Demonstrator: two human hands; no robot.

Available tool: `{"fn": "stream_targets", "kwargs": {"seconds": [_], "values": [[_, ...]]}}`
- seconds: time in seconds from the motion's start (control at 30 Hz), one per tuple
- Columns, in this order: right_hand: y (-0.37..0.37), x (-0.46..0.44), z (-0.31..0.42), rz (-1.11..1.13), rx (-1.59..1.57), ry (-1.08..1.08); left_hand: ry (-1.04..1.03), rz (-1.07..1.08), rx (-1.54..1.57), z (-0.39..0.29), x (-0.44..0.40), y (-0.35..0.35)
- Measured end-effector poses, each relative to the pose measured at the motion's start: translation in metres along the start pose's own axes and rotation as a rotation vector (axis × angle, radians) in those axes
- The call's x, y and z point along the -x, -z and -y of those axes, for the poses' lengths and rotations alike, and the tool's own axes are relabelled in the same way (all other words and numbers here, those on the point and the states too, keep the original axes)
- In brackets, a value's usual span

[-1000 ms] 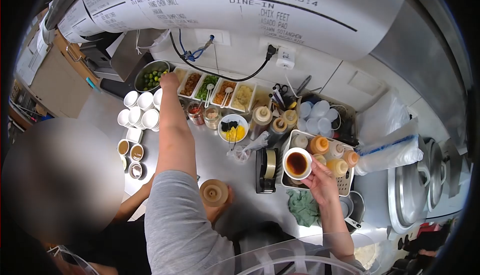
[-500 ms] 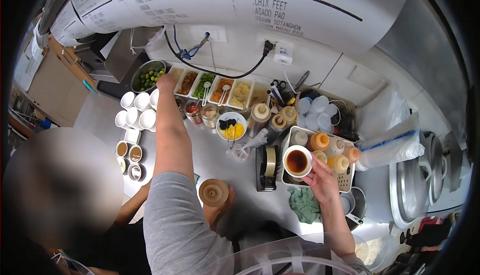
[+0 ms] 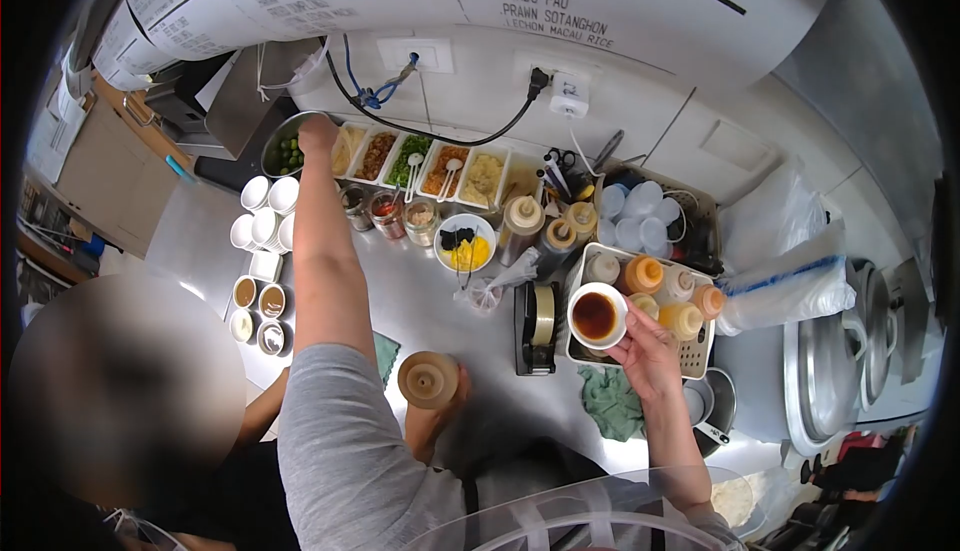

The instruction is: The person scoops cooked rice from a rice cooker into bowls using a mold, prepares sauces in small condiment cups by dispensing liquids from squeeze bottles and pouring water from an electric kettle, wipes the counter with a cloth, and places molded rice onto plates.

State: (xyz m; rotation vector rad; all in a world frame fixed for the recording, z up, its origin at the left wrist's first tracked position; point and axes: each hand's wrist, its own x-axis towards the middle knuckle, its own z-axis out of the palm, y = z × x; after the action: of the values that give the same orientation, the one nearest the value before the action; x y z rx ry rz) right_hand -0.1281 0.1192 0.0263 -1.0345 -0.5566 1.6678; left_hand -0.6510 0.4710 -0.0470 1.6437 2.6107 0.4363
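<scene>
My left hand [image 3: 318,135] reaches over the right side of a metal bowl [image 3: 313,114] holding small green citrus fruits [image 3: 289,157]. Its fingers point away from me and are hidden, so any grip there cannot be seen. In my right hand [image 3: 647,353] is a small white cup [image 3: 597,343] with dark brown sauce [image 3: 594,316], pinched at its rim above a basket of squeeze bottles. Beside my left arm, another person's hand [image 3: 455,391] holds a tan round-topped bottle or container [image 3: 428,379].
White trays of toppings [image 3: 411,163] line the wall. Stacked white cups [image 3: 264,227] and filled sauce cups [image 3: 271,301] stand left. A tape dispenser [image 3: 536,329], bottle basket [image 3: 577,349] and green cloth [image 3: 612,403] are right. A co-worker [image 3: 215,481] stands close on my left.
My left hand has moved a little farther away and left, over the citrus bowl. The right hand still holds the sauce cup in nearly the same place. The view has shifted slightly.
</scene>
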Motion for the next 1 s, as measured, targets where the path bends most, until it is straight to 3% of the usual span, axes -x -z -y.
{"fn": "stream_targets", "kwargs": {"seconds": [0.43, 0.6, 0.7, 0.8, 0.93, 1.0], "values": [[-0.006, -0.002, -0.002, -0.028, -0.026, 0.002, -0.031, 0.082, -0.199, -0.012, 0.04, -0.007], [-0.007, -0.002, -0.002, -0.024, -0.015, 0.01, 0.008, -0.056, -0.135, -0.012, 0.039, -0.014], [-0.002, -0.003, -0.003, -0.014, 0.001, 0.0, -0.007, 0.03, -0.059, 0.001, 0.02, -0.01], [0.001, -0.003, -0.003, 0.002, -0.004, 0.0, -0.097, -0.057, -0.014, 0.025, -0.006, -0.031], [-0.002, -0.002, -0.003, -0.014, -0.04, 0.004, -0.043, -0.056, 0.073, 0.019, 0.01, -0.009], [0.001, -0.002, -0.004, -0.006, -0.026, 0.011, -0.114, -0.01, 0.044, 0.017, 0.013, -0.001]]}}
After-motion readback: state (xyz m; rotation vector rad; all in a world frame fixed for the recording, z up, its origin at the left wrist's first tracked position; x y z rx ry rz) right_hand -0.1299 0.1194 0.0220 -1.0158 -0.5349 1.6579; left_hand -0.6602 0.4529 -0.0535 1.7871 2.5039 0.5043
